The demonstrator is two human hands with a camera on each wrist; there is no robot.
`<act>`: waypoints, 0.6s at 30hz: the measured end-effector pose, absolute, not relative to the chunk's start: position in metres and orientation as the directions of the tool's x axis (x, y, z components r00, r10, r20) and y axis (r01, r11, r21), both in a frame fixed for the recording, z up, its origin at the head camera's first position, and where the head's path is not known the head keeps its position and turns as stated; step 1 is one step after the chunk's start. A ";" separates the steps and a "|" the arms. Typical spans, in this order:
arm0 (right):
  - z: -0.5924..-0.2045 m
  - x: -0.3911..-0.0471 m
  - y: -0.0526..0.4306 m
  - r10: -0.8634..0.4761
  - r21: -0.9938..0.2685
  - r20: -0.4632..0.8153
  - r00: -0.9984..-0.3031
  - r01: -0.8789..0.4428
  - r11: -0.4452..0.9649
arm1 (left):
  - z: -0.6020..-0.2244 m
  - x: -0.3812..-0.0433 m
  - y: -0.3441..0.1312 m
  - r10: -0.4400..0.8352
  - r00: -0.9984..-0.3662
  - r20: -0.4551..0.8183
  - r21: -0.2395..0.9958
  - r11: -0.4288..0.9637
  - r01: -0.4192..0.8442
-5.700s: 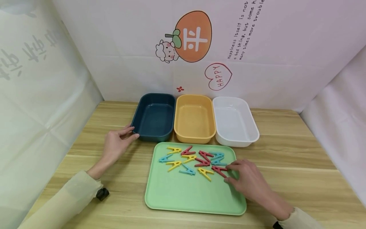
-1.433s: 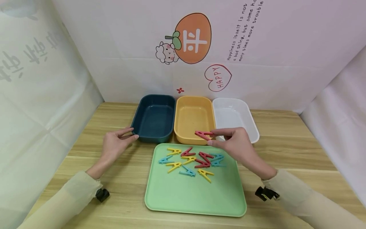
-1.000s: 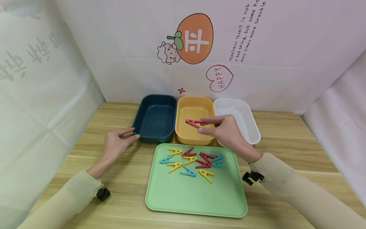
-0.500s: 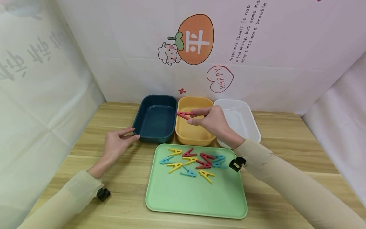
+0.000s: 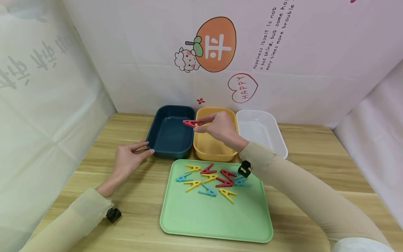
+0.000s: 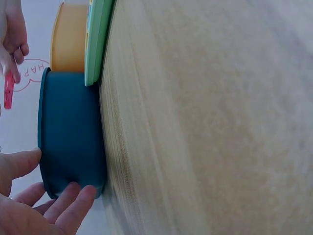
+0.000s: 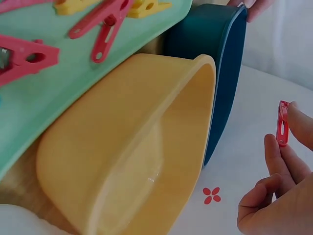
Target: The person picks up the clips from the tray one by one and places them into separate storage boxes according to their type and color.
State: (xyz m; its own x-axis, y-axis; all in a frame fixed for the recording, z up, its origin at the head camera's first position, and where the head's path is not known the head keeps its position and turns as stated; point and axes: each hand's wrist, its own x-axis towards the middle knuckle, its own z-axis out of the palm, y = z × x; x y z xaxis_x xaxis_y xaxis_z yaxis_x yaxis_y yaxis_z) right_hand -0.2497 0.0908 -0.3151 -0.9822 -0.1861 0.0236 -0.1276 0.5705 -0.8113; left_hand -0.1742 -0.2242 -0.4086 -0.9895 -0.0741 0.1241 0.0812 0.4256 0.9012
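Note:
My right hand (image 5: pixel 220 126) pinches a red clothespin (image 5: pixel 189 123) between thumb and fingers, its far end pointing left. The clothespin hangs above the edge between the dark blue bin (image 5: pixel 170 154) and the yellow bin (image 5: pixel 215 156). In the right wrist view, the held clothespin (image 7: pixel 282 122) stands out against the white backdrop. My left hand (image 5: pixel 127 159) holds the front left corner of the dark blue bin; in the left wrist view, its thumb meets the rim and its fingers lie along the outer wall. Both bins show bare floors.
A green tray (image 5: pixel 217 220) lies in front of the bins, with several red, yellow and blue clothespins on its far half. To the right of the yellow bin stands a white bin (image 5: pixel 261 129). A printed white cloth (image 5: pixel 151 42) rises behind them.
The right hand picked the red clothespin off the tray's right side and carried it up and leftward, past the white and yellow bins to the blue bin's edge. The left hand stayed put.

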 end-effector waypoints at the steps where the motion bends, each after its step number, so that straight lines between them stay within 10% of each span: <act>1: -0.315 -0.252 0.088 -0.188 -0.804 0.018 -0.982 -0.126 0.582 | -0.409 -0.174 -0.224 -0.075 -0.989 0.124 0.901 0.426 0.081; 18: -0.327 -0.279 0.044 -0.251 -0.776 0.032 -0.968 -0.182 0.604 | -0.410 -0.175 -0.225 -0.078 -0.989 0.129 0.900 0.428 0.084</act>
